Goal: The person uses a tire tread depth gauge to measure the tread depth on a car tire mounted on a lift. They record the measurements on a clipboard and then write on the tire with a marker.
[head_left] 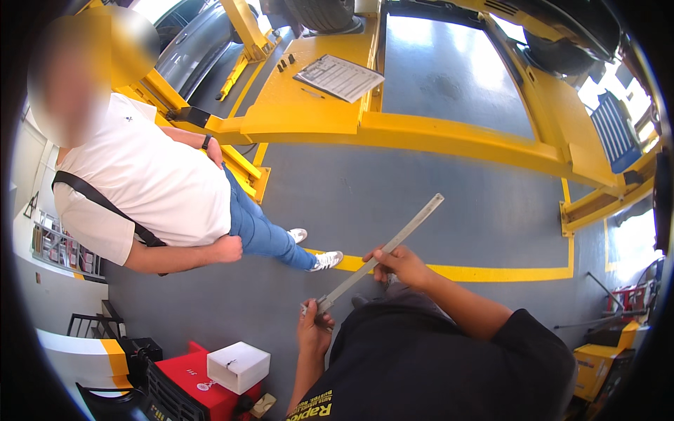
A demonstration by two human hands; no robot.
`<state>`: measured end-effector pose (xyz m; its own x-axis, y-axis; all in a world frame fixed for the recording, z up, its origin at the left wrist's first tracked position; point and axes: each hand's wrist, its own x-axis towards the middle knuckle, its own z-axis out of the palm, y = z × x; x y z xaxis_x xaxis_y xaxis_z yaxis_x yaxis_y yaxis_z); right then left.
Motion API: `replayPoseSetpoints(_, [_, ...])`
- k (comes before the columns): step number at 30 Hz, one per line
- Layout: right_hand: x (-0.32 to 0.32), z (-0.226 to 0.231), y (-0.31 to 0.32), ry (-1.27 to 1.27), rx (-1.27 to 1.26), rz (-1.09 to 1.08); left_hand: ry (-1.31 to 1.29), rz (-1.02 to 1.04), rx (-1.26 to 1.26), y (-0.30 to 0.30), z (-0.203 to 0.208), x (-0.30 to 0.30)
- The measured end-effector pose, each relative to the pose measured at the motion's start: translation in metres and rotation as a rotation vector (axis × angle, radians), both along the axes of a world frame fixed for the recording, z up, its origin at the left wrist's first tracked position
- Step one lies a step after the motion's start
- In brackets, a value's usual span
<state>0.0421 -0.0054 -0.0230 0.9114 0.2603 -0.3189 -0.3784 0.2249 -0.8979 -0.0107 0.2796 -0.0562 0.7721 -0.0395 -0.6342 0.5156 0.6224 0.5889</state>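
A long, flat, silver-grey caliper (413, 226) slants across in front of my body, its far end up and to the right. My left hand (314, 332) is closed on the lower end, beside what looks like the jaw piece. Farther up, my right hand (401, 266) pinches the bar between thumb and fingers. The bar's upper end sticks out free beyond my right hand, over the grey floor (337, 182). My fingers hide parts of the bar and the jaw.
A person in a white shirt (151, 172) stands close on my left. Ahead spans a yellow vehicle lift (449, 137), bearing a clipboard with papers (339, 77), a pen (312, 92) and small dark pieces. A red cabinet (186, 382) with a white box (239, 366) stands at lower left.
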Motion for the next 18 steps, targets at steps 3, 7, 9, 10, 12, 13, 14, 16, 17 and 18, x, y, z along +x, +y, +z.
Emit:
replayPoseSetpoints(3, [-0.025,-0.006,-0.003,0.039,-0.013,-0.102,0.008,-0.095,-0.039,0.0,-0.002,0.0])
replayPoseSetpoints(7, [-0.056,-0.005,-0.014,0.099,-0.027,-0.236,0.023,-0.18,-0.083,-0.012,-0.007,0.001])
replayPoseSetpoints(9, [-0.068,-0.003,-0.024,0.12,-0.015,-0.301,0.023,-0.24,-0.094,-0.024,-0.008,0.002])
replayPoseSetpoints(10, [-0.074,-0.002,-0.031,0.126,-0.006,-0.334,0.034,-0.262,-0.083,-0.031,-0.008,0.004])
replayPoseSetpoints(12, [-0.08,0.0,-0.048,0.105,0.017,-0.353,0.026,-0.293,-0.081,-0.047,-0.007,0.006])
replayPoseSetpoints(13, [-0.082,0.0,-0.06,0.082,0.025,-0.353,0.005,-0.328,-0.101,-0.059,-0.007,0.007])
replayPoseSetpoints(14, [-0.086,0.0,-0.074,0.084,0.003,-0.384,-0.005,-0.311,-0.072,-0.07,-0.007,0.008])
replayPoseSetpoints(16, [-0.093,-0.003,-0.102,0.044,0.047,-0.39,-0.072,-0.339,-0.053,-0.1,-0.006,0.013])
replayPoseSetpoints(17, [-0.097,-0.004,-0.119,0.035,0.051,-0.4,-0.089,-0.362,-0.077,-0.12,-0.006,0.014])
replayPoseSetpoints(18, [-0.103,-0.005,-0.139,0.012,0.063,-0.427,-0.095,-0.364,-0.071,-0.14,-0.005,0.013])
